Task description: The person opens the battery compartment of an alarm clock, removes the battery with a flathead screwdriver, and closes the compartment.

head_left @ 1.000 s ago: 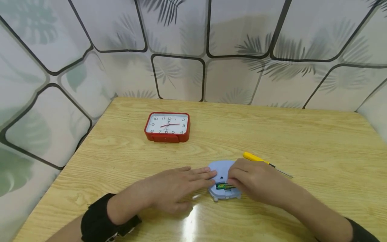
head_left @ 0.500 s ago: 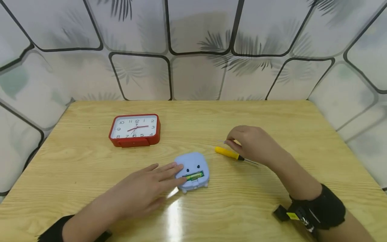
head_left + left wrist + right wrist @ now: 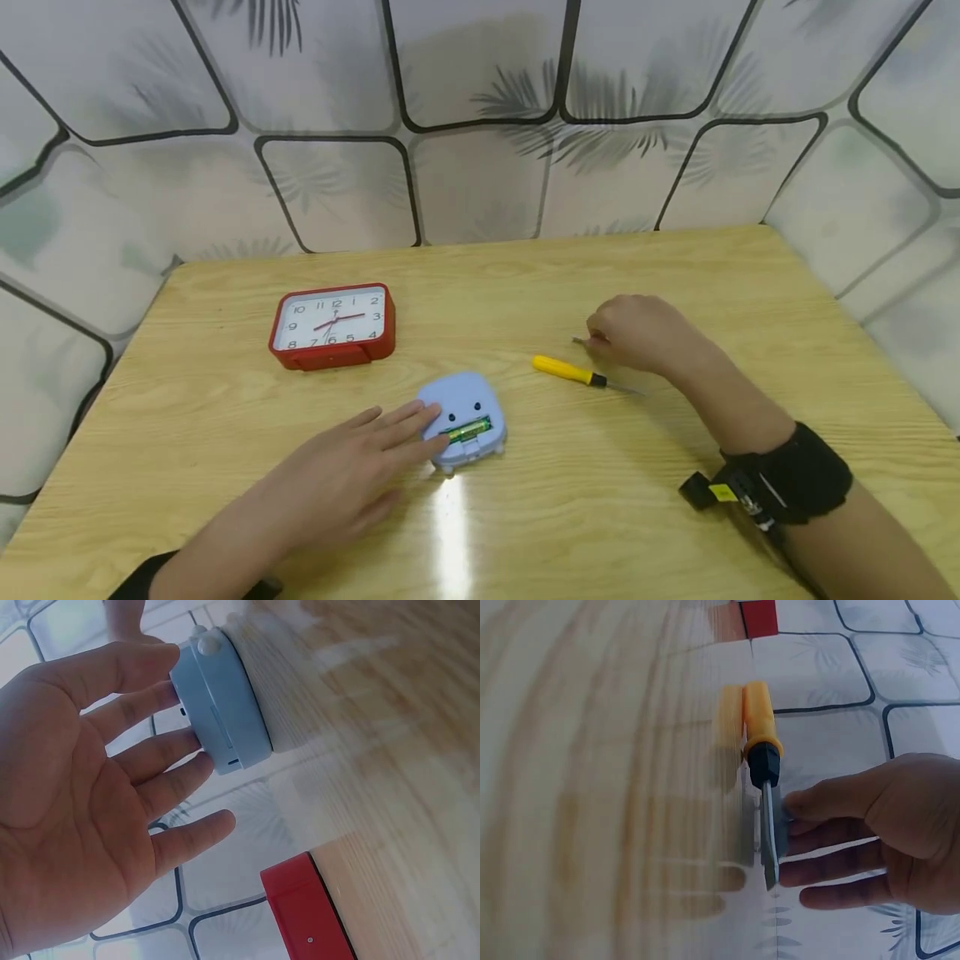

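A small light-blue rounded device (image 3: 472, 395) with little feet lies on the table, its battery slot uncovered. Inside the slot sits a green battery (image 3: 471, 429). My left hand (image 3: 352, 467) is spread flat, straight fingertips resting on the device's left side; in the left wrist view the fingers (image 3: 176, 784) reach over its face. Farther right, my right hand (image 3: 645, 337) is low over the table just behind a yellow-handled screwdriver (image 3: 562, 368). Between its thumb and fingers it pinches a small flat grey-blue piece (image 3: 781, 825), partly hidden by the screwdriver's shaft in the right wrist view.
A red rectangular clock (image 3: 333, 325) with a white dial stands tilted back at the far left of the wooden table (image 3: 585, 500). A patterned wall (image 3: 480, 183) closes off the table's back edge. Black straps with cameras circle both wrists.
The right hand has left the device and moved right and away, past the screwdriver, with the small flat piece. The left hand stays on the device. The head view has swung right.
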`<action>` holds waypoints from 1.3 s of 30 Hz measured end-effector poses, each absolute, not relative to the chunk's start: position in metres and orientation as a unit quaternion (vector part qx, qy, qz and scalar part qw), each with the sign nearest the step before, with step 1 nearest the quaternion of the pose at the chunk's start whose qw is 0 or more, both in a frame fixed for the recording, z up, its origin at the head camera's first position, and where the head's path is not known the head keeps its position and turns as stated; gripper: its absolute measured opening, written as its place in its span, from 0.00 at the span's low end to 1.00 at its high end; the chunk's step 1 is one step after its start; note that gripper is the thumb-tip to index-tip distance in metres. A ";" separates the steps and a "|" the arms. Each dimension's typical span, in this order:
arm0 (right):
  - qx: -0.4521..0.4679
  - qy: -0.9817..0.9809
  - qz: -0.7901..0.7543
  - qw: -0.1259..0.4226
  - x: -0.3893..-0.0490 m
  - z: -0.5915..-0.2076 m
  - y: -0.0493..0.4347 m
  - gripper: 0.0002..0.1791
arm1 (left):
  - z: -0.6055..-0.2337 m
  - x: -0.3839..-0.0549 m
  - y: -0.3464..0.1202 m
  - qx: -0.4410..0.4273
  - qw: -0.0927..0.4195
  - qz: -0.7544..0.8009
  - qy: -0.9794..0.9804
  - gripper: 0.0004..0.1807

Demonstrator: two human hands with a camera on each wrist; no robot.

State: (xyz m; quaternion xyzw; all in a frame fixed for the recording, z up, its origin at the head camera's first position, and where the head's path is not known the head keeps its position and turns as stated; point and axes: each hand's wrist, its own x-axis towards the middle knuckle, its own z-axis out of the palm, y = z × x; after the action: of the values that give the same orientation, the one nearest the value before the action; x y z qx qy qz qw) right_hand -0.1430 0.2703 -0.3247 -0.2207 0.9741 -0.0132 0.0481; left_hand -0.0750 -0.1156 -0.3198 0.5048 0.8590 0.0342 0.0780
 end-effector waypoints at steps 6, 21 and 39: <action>-0.234 0.971 -0.024 0.041 -0.141 -0.327 0.264 0.14 | -0.321 -0.077 -0.113 0.489 0.094 0.050 0.866 0.33; -0.282 0.944 -0.074 0.152 -0.128 -0.323 0.239 0.10 | -0.321 -0.081 -0.112 0.509 0.050 0.042 0.858 0.28; -0.417 0.845 -0.302 -0.143 -0.109 -0.301 0.223 0.39 | -0.326 -0.084 -0.117 0.505 0.088 0.056 0.857 0.31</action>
State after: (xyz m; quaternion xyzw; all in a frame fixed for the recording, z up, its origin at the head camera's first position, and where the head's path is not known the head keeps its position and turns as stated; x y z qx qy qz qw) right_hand -0.1088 0.2230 -0.3009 -0.4173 0.8451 -0.3020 -0.1430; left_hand -0.0843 -0.1174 -0.3258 0.5051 0.8568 0.0556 0.0876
